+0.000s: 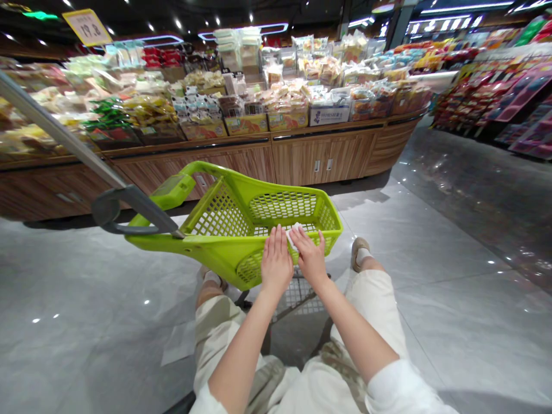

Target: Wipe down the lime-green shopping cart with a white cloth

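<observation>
A bright green plastic shopping cart basket [276, 198] with perforated walls stands in front of me, its long near side facing my body. On its near rim lies my left hand [277, 261], open, with the fingers stretched out together and pointing away from me. Just beside it, my right hand [311, 256] presses a crumpled white tissue [294, 237] against the same rim, its fingers somewhat spread. Part of the tissue is hidden under the right fingers. The cart's grey handle piece [129, 210] rises at the left.
A wooden display counter [323, 155] filled with packaged snacks runs behind the cart. A yellow-edged price sign [87, 27] hangs at upper left. Racks of goods [474, 86] stand to the right. My legs straddle the cart's lower metal frame [302, 293] on grey tiles.
</observation>
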The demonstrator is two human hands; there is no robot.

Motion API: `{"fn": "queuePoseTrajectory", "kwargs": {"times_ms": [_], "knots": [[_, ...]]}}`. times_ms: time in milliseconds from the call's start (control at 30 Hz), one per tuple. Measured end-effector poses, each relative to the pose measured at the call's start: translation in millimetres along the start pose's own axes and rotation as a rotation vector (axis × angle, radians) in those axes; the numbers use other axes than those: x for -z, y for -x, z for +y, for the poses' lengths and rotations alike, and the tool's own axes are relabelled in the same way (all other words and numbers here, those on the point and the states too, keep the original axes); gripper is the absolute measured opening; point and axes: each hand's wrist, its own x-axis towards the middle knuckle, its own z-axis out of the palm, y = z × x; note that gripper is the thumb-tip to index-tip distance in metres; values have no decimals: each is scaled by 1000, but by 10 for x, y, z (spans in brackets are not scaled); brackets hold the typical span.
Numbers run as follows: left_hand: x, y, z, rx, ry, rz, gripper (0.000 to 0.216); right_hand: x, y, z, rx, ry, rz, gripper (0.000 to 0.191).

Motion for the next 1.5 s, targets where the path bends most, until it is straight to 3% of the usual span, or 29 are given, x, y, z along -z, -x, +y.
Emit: {"fn": "queuePoseTrajectory", "kwargs": {"times_ms": [100, 200, 300, 400, 533, 633, 700, 767, 900, 967, 1033, 1100, 1233, 1300, 1400, 1500], "knots": [[-4, 8, -11, 2, 8, 21, 68, 166, 118, 432, -6, 52, 18, 79], [-12, 8, -5, 5, 14, 31, 67, 305, 235, 895, -151, 84, 94, 78], [-19, -1, 9, 1, 20, 27, 66, 335, 260, 1078, -324, 88, 176, 73], [-24, -8, 24, 10, 31, 28, 66, 228, 171, 801, -371, 71, 184, 71], [-19, -5, 27, 12, 35, 26, 67, 14, -11, 105, -152, -18, 32, 72], [-11, 3, 13, 5, 10, 17, 66, -18, -72, -117, -46, -54, -38, 69], [-9, 6, 1, 5, -1, 18, 64, 43, -41, -5, -7, -39, -46, 71], [-8, 6, -6, 7, 1, 20, 64, 143, 39, 276, -7, -2, -31, 75], [-7, -1, 1, 15, 13, 20, 66, 326, 227, 963, -184, 97, 82, 78], [-7, -5, 14, 14, 21, 23, 67, 354, 265, 1146, -278, 129, 149, 75], [-8, -7, 27, 12, 27, 27, 68, 316, 242, 1108, -334, 142, 194, 71], [-10, -8, 35, 14, 27, 29, 68, 220, 171, 852, -325, 133, 191, 69], [-13, -4, 27, 11, 9, 20, 65, -5, -4, 104, -126, 38, 51, 68], [-16, 0, 12, 7, -3, 13, 64, -46, -52, -108, -50, -5, -3, 66], [-21, 6, -8, 14, -12, 17, 62, 30, -21, -12, 1, -3, -17, 69], [-27, 9, -14, 17, -8, 25, 64, 205, 111, 467, -61, 64, 23, 75]]}}
